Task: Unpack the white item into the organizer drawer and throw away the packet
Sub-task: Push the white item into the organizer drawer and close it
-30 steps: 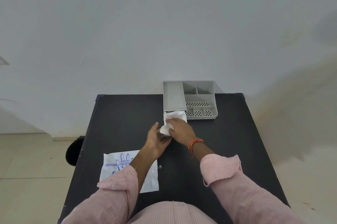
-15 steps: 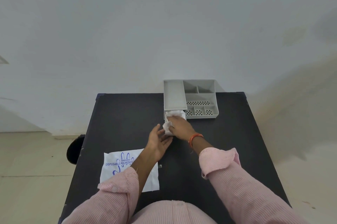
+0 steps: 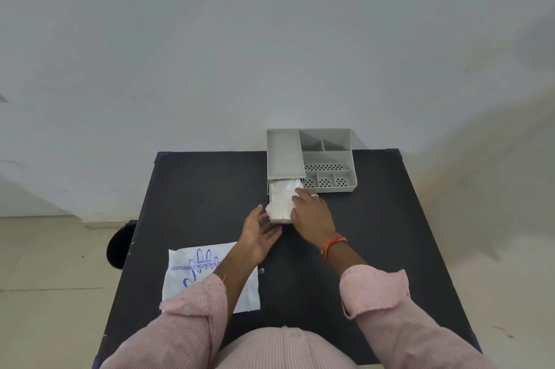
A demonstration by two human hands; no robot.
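The white item, a crumpled bundle of thin white material, lies in the pulled-out drawer of the grey organizer, filling it and bulging over the drawer's left front corner. The right hand rests palm down on the bundle's right side, fingers together and pressing flat on it, a ring on one finger. The left hand sits just in front of the drawer's left front corner, palm turned up and inward, fingers loosely spread, the thumb touching or nearly touching the bundle; which, I cannot tell. The organizer stands at the far edge of the black table, against the wall, its compartments to the right of the drawer. The packet, flat and white with blue print, lies on the table well in front of the organizer and to its left, partly under the left forearm. Both sleeves are pink-striped; an orange band circles the right wrist.
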